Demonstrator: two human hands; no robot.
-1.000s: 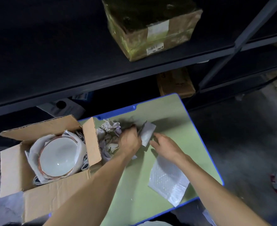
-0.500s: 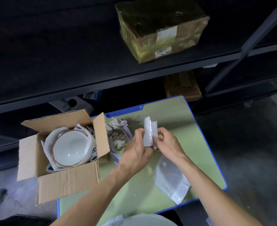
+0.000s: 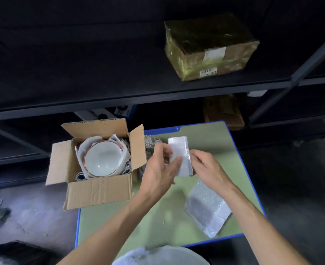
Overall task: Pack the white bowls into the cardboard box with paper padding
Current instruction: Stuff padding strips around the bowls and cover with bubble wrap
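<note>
Fingers [image 3: 176, 162] pinching padding sheet [image 3: 179, 148], either edge

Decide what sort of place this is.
Probably a storeroom or packing area: dark shelving holds a taped parcel, a box of bowls stands open, and left hand and right hand grip a padding sheet.

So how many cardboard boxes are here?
3. An open box holding bowls at the table's left edge, a taped box on the upper shelf, and a dim box beneath that shelf. The dark racks may hide more.
</note>
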